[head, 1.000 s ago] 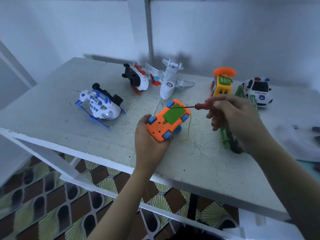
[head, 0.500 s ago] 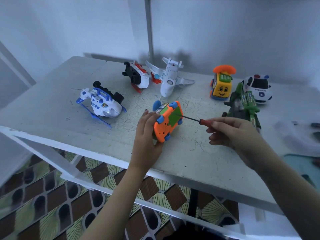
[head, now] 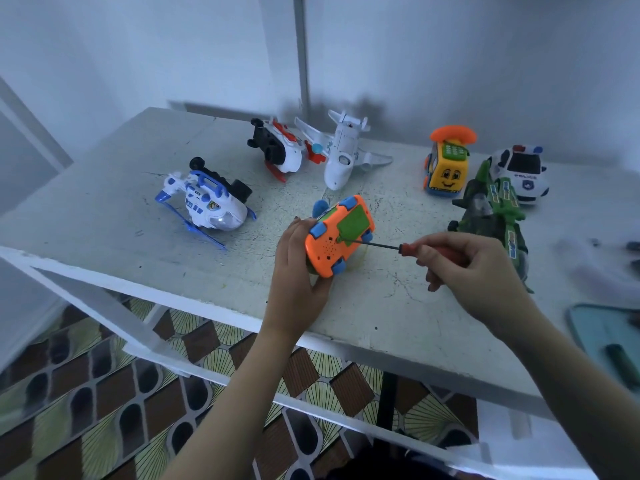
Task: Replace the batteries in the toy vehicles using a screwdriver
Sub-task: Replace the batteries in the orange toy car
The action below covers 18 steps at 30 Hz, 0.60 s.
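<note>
In the head view, an orange toy car (head: 337, 237) is seen tilted on its side near the front edge of the white desk (head: 104, 216), its underside with blue wheels and a green battery cover (head: 353, 224) turned up towards the camera. It is gripped from the left by the left hand (head: 298, 268), whose fingers are curled round its body. A screwdriver (head: 407, 249) with a red handle is pinched in the curled fingers (head: 427, 252) of the right hand (head: 474, 268), and its thin dark shaft is pointed leftwards, the tip set at the near corner of the green cover. Further back on the desk, a blue-and-white helicopter (head: 207, 206) is placed to the left, a red-and-white toy (head: 280, 150) and a white plane (head: 341, 154) lie side by side behind the car, and a yellow toy car (head: 446, 168), a police car (head: 523, 173) and a green dinosaur (head: 495, 216) are grouped to the right. A teal tray (head: 595, 330) is partly seen at the right edge.
</note>
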Tool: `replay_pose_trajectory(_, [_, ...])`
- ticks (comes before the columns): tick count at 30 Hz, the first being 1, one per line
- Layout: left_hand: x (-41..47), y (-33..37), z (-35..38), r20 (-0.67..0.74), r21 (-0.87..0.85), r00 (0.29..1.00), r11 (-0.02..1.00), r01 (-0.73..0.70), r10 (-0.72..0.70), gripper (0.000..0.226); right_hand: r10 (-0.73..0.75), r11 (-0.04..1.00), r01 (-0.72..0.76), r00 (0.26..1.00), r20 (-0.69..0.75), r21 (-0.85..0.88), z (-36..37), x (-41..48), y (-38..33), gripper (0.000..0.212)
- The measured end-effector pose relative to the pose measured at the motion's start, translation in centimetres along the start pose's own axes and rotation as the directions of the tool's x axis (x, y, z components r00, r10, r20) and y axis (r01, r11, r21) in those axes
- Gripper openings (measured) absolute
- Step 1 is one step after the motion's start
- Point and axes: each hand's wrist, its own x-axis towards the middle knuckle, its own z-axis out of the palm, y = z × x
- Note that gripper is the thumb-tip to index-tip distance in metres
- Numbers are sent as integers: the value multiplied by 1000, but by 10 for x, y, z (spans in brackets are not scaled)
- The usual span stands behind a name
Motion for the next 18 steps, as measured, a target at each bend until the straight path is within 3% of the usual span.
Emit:
replay_pose_trajectory(8, [1,0,0,-7,4,1000,1000,-24,24,74,-34,999,34,999,3,-28,1,0,1,17])
replay_pose_trajectory(14, [1,1,-1,-10,-13,999,999,-35,34,73,-144,974,137,989,-27,-183,2,-3,0,13])
replay_pose_trajectory(18, [-1,-1,0,-18,-30,1000,1000,6,-7,69,-144,977,135,989,-45,-163,3,-2,1,13])
